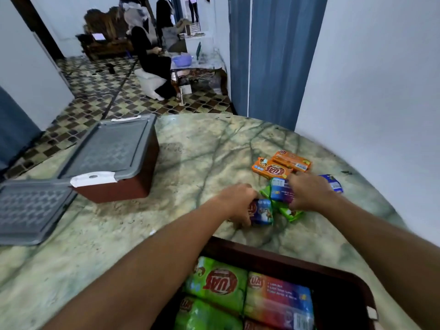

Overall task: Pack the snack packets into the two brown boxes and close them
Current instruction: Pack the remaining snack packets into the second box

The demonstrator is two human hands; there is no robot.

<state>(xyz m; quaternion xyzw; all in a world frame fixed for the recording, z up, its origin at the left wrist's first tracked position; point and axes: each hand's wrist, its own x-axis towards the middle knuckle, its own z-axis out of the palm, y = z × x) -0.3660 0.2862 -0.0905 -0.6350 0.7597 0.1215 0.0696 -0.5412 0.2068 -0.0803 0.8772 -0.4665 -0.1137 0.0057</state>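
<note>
An open brown box [342, 279] sits at the near edge and holds several green and multicoloured snack packets [221, 282]. A second brown box [123, 184] with a grey lid on it stands at the left. Loose packets lie on the table beyond the near box. My left hand [238, 201] grips a blue packet [262, 211]. My right hand [307, 191] grips another blue packet [279, 192] lying over green packets [290, 214]. Two orange packets [281, 166] lie just behind, and a blue packet [333, 183] peeks out to the right of my right hand.
A loose grey lid [31, 210] lies on the marble table [202, 151] at the far left. A white wall rises close on the right and a blue curtain [273, 55] hangs behind the table. People sit across the patterned floor in the background.
</note>
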